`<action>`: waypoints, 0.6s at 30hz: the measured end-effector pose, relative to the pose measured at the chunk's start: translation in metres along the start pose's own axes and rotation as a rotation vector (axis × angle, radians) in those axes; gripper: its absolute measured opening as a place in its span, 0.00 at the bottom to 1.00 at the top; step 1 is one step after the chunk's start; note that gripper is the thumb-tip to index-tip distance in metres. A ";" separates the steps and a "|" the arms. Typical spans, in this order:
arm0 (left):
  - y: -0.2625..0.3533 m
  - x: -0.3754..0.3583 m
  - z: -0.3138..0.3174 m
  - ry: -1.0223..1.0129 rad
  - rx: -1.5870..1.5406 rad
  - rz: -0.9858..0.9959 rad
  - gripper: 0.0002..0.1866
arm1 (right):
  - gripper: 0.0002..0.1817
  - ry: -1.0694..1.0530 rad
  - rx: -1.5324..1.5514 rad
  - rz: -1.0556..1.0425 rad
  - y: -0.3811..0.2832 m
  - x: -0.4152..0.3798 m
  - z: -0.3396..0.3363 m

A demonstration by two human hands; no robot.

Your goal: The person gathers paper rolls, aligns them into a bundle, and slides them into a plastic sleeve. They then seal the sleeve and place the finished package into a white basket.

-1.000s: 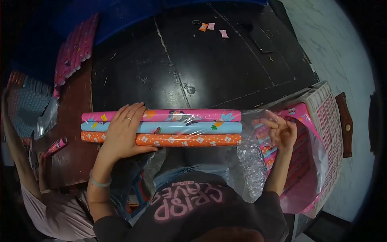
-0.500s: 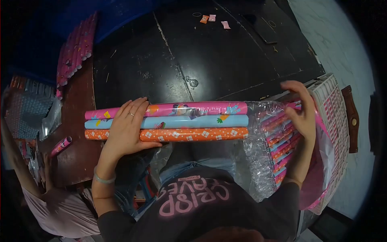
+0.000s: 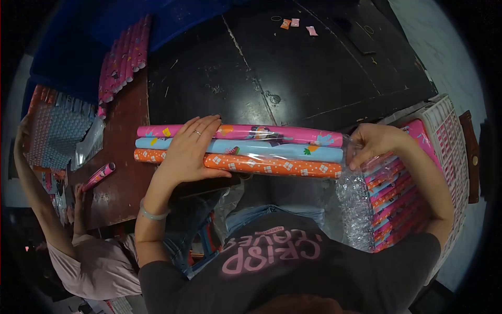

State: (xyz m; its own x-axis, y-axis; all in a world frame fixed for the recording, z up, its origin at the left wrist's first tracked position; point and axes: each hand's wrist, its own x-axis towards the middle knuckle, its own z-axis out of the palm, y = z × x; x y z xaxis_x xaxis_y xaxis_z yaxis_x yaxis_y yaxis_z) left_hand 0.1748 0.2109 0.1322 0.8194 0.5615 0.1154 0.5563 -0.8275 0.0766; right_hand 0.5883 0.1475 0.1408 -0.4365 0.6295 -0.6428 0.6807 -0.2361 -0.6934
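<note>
Three wrapped rolls lie side by side across the front edge of the black table: a pink roll (image 3: 298,136), a light blue roll (image 3: 272,150) and an orange roll with white squares (image 3: 293,168). Clear film covers them. My left hand (image 3: 189,152) is closed over the three rolls, left of their middle, thumb along the orange one. At their right end my right hand (image 3: 368,144) pinches the clear film (image 3: 349,152), fingers bent. Below that hand, crinkled film hangs beside a stack of similar rolls (image 3: 392,209).
A white crate (image 3: 444,141) stands at the right. Small wrapped sweets (image 3: 311,31) lie on the black table (image 3: 209,78). At the left, pink rolls (image 3: 125,57) lie by a blue bin, and a co-worker's hand (image 3: 79,193) holds a pink roll (image 3: 99,177).
My right hand has come left and down from above the film and closed on it at the rolls' end. The whole view has shifted, with the scene appearing farther right.
</note>
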 end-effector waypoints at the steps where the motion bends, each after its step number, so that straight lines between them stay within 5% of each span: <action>1: 0.000 -0.002 0.000 0.002 -0.018 0.023 0.55 | 0.16 -0.179 0.251 0.084 0.006 0.004 0.005; 5: 0.014 -0.007 -0.007 0.059 0.064 0.063 0.52 | 0.10 -0.255 0.305 0.029 0.024 0.010 0.026; 7: 0.030 -0.038 0.001 0.219 0.086 0.004 0.42 | 0.10 -0.197 0.313 -0.030 0.027 0.002 0.041; 9: 0.045 -0.081 0.027 0.264 -0.622 0.054 0.32 | 0.09 -0.116 0.401 -0.095 0.039 -0.005 0.060; 11: 0.076 -0.091 0.069 -0.056 -1.719 -0.350 0.27 | 0.09 -0.075 0.379 -0.120 0.045 -0.017 0.078; 15: 0.126 -0.045 0.106 0.373 -2.581 -0.602 0.27 | 0.09 0.021 0.394 -0.129 0.051 -0.052 0.130; 18: 0.166 -0.003 0.095 0.465 -2.563 -0.613 0.25 | 0.11 0.112 0.480 -0.075 0.081 -0.078 0.197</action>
State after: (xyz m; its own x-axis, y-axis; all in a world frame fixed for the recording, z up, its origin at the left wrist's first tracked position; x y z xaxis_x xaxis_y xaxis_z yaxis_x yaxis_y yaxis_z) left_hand 0.2782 0.0721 0.0504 0.5056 0.8198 -0.2688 -0.7090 0.5723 0.4121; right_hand 0.5616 -0.0668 0.0704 -0.3904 0.7272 -0.5646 0.2910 -0.4843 -0.8251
